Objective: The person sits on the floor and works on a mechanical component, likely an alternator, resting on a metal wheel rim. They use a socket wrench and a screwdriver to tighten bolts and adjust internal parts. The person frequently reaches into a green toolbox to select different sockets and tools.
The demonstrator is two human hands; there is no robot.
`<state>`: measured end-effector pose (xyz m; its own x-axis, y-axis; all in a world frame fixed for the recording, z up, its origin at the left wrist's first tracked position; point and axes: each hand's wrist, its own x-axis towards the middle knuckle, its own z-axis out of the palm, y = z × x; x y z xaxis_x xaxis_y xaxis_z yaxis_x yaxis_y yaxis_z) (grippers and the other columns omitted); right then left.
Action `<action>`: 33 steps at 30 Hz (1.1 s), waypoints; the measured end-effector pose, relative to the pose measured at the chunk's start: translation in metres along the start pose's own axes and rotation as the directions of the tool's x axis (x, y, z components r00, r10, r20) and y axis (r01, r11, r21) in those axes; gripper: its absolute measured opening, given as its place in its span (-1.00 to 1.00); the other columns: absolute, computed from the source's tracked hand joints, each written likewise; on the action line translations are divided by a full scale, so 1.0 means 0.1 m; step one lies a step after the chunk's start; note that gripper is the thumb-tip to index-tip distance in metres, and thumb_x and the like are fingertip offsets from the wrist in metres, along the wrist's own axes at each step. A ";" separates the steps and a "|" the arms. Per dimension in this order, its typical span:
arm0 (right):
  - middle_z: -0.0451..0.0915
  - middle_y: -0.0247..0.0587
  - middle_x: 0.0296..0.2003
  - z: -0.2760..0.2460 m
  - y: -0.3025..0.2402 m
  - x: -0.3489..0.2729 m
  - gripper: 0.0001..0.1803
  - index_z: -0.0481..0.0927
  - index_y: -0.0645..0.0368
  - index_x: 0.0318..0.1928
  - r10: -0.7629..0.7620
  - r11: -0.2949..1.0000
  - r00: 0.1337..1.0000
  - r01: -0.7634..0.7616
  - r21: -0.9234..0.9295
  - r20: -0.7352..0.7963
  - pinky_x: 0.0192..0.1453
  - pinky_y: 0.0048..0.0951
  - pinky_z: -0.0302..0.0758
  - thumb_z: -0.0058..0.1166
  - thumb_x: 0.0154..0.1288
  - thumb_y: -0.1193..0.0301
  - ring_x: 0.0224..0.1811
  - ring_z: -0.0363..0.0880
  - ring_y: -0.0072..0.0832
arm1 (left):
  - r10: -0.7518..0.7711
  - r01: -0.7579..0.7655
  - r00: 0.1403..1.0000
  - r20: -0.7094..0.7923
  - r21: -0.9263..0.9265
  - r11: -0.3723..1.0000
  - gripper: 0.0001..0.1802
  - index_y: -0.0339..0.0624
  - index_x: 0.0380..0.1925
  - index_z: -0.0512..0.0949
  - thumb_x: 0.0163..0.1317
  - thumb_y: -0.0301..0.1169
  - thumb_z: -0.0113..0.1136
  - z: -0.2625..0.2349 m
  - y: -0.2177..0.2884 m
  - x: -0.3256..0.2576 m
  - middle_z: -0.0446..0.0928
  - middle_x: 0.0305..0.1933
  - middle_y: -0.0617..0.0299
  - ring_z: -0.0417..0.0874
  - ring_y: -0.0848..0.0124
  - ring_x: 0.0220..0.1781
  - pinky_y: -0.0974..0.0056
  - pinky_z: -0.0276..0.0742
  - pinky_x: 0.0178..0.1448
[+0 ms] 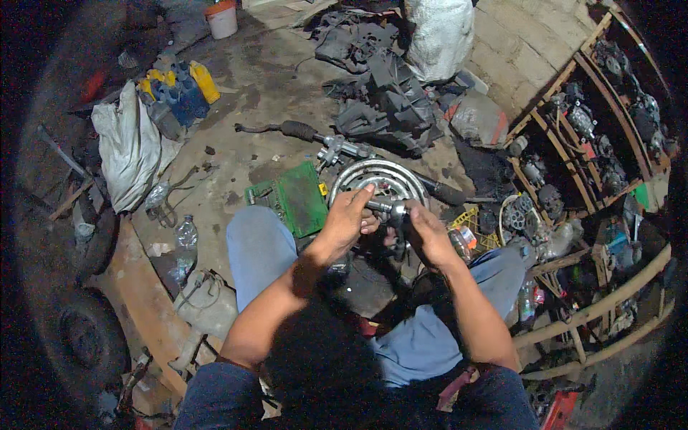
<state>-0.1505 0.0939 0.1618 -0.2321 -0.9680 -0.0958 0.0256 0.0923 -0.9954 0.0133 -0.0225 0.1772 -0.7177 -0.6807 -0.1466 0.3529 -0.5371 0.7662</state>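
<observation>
Between my hands, above a round silver wheel-like part (344, 188), lies a shiny metal shaft (380, 205) with a thick rounded end. My left hand (345, 221) is closed on its left part, thumb side up and fingers curled beneath. At the rounded end, my right hand (431, 235) has its fingers bent against the metal; its fingertips are partly hidden. Left of the wheel-like part, a green socket set case (307, 204) lies open with small metal pieces along one side. A long steering rack (345, 147) with a black boot rests on the floor behind.
Black plastic parts (383, 100) and a white sack (441, 39) lie at the back. Wooden shelving (566, 147) with metal parts stands on the right. To the left are another white sack (125, 147), a clear bottle (186, 240), a tyre (89, 337) and a jerrycan (208, 301).
</observation>
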 end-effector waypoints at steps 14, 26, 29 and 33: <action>0.19 -0.53 -0.66 0.24 -0.26 0.09 -0.44 0.47 0.12 -0.18 0.165 0.801 0.977 -0.214 0.559 0.137 -0.66 -0.62 0.00 -0.20 0.49 -0.15 -0.72 0.07 -0.71 | 0.233 -0.171 0.894 -0.382 0.189 0.967 -0.56 -0.14 -0.57 0.34 0.42 -0.11 0.09 -0.34 0.00 0.32 0.20 -0.67 0.36 0.16 0.50 -0.72 0.32 0.07 -0.64; 0.20 -0.55 -0.68 -0.23 -0.16 -0.03 -0.37 0.50 0.08 -0.14 0.188 0.665 0.955 -0.296 0.686 0.230 -0.64 -0.65 0.06 -0.34 0.49 -0.22 -0.73 0.07 -0.72 | 0.147 -0.141 0.951 -0.271 0.039 0.989 -0.51 -0.11 -0.59 0.28 0.45 -0.08 0.07 -0.24 0.14 0.38 0.14 -0.66 0.39 0.18 0.55 -0.68 0.38 0.13 -0.58; 0.20 -0.55 -0.67 -0.31 -0.10 -0.05 -0.36 0.50 0.09 -0.13 0.181 0.640 0.949 -0.314 0.701 0.259 -0.65 -0.67 0.05 -0.35 0.48 -0.23 -0.73 0.08 -0.71 | 0.102 -0.094 0.982 -0.157 0.058 0.994 -0.49 -0.16 -0.57 0.35 0.43 -0.02 0.09 -0.20 0.07 0.37 0.12 -0.65 0.41 0.18 0.55 -0.66 0.39 0.14 -0.56; 0.23 -0.54 -0.65 -0.26 -0.21 -0.07 -0.33 0.51 0.08 -0.15 0.274 0.672 0.949 -0.305 0.675 0.155 -0.66 -0.68 0.05 -0.37 0.47 -0.27 -0.72 0.11 -0.69 | 0.037 -0.034 0.999 -0.034 0.080 0.996 -0.54 -0.16 -0.43 0.40 0.43 0.01 0.06 -0.21 -0.05 0.36 0.15 -0.67 0.41 0.24 0.50 -0.66 0.31 0.19 -0.56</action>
<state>-0.1742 0.1049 0.1829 -0.0624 -0.9295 -0.3636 0.7444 0.1993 -0.6373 -0.0013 -0.0544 0.1547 -0.6835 -0.7165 -0.1396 0.3280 -0.4724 0.8181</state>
